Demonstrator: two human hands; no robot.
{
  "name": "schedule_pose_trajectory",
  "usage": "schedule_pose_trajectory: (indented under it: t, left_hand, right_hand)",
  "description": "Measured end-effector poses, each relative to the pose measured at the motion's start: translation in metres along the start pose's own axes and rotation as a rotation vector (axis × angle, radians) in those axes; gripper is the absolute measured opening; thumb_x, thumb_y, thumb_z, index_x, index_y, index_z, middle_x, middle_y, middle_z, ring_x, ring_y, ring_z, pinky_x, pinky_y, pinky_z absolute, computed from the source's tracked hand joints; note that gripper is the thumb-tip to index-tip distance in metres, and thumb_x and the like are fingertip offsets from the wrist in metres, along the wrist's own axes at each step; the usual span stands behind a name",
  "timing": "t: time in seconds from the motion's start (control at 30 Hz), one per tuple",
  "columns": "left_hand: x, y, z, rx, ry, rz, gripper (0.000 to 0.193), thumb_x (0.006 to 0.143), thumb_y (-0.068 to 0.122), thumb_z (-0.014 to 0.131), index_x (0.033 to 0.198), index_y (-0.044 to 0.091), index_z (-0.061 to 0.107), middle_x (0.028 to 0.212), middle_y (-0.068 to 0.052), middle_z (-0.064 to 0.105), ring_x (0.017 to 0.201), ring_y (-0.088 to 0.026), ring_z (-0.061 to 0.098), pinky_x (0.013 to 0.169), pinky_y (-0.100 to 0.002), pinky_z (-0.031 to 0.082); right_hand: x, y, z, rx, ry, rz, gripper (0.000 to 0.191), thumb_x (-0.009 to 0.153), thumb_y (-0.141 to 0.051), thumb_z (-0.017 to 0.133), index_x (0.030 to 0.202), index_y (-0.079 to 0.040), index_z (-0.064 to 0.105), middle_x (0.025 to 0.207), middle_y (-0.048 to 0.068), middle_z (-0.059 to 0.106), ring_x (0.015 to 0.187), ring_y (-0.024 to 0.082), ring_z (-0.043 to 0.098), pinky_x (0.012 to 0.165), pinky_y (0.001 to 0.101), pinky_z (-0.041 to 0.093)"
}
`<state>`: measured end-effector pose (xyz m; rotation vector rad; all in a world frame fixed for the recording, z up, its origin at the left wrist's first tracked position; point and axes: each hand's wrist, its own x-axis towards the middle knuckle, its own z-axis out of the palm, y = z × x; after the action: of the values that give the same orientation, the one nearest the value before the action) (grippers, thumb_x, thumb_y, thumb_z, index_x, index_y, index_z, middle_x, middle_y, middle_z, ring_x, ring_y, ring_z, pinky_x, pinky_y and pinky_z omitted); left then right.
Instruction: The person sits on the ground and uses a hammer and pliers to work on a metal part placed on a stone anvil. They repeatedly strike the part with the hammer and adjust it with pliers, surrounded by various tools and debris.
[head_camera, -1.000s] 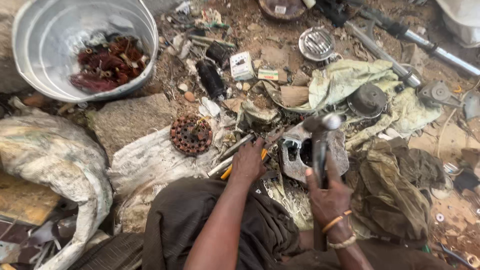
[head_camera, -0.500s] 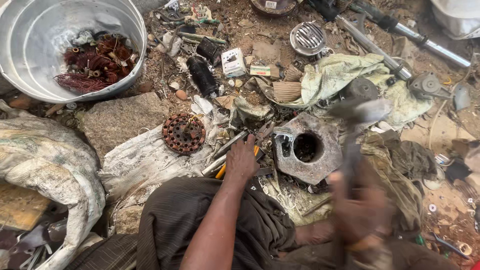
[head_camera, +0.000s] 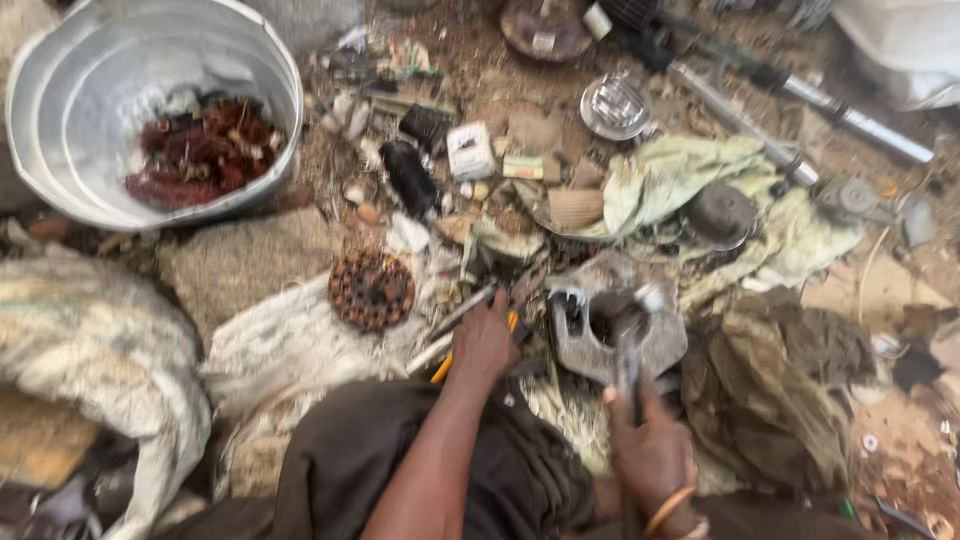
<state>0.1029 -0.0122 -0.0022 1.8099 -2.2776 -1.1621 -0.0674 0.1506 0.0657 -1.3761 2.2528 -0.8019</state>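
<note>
My right hand (head_camera: 648, 452) grips the handle of a hammer (head_camera: 632, 335), whose head is down on a grey metal motor housing (head_camera: 608, 330) with a round hole. The housing lies on the ground just in front of my knees. My left hand (head_camera: 484, 340) rests on tools beside the housing, closed over an orange-handled tool (head_camera: 447, 364) and a metal rod. A rusty round rotor (head_camera: 372, 290) with many holes lies to the left of that hand on a white sack.
A large metal basin (head_camera: 70, 90) holding reddish copper coils (head_camera: 195, 160) stands at the top left. Flat stone (head_camera: 240, 265), pale cloth (head_camera: 690, 175), metal shafts (head_camera: 800, 85), a round grille (head_camera: 614, 106) and scattered scrap cover the dirt. Sacks lie at left.
The hammer was on the housing, was drawn back in a blur, and has come down on it again. My left hand has stayed on the tools.
</note>
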Motion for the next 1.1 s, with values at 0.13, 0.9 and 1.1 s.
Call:
schedule_pose_trajectory:
  t: [0.13, 0.9, 1.1]
  left_hand:
    - [-0.001, 0.002, 0.003, -0.004, -0.009, -0.019, 0.066, 0.080, 0.006, 0.067, 0.141, 0.005, 0.040, 0.114, -0.027, 0.057, 0.107, -0.046, 0.060, 0.091, -0.054, 0.052]
    - [-0.003, -0.003, 0.022, 0.055, 0.059, 0.001, 0.059, 0.084, 0.004, 0.063, 0.140, 0.008, 0.045, 0.119, -0.024, 0.055, 0.113, -0.043, 0.056, 0.095, -0.056, 0.047]
    - [-0.007, 0.000, 0.012, 0.127, 0.068, 0.000, 0.068, 0.087, 0.004, 0.065, 0.149, 0.011, 0.039, 0.118, -0.027, 0.055, 0.111, -0.044, 0.057, 0.089, -0.054, 0.050]
  right_hand:
    - [-0.006, -0.009, -0.070, 0.096, 0.131, 0.017, 0.056, 0.094, -0.022, 0.067, 0.147, -0.010, 0.054, 0.070, 0.006, 0.067, 0.055, 0.015, 0.065, 0.047, 0.0344, 0.055]
    - [0.011, -0.053, -0.106, 0.378, 0.601, -0.243, 0.051, 0.097, -0.046, 0.062, 0.127, -0.005, 0.061, 0.080, 0.016, 0.066, 0.068, 0.029, 0.063, 0.061, 0.0447, 0.050]
    - [0.001, -0.018, 0.001, -0.284, -0.264, 0.450, 0.056, 0.095, -0.053, 0.064, 0.130, -0.010, 0.065, 0.086, 0.020, 0.070, 0.076, 0.036, 0.069, 0.070, 0.0483, 0.051]
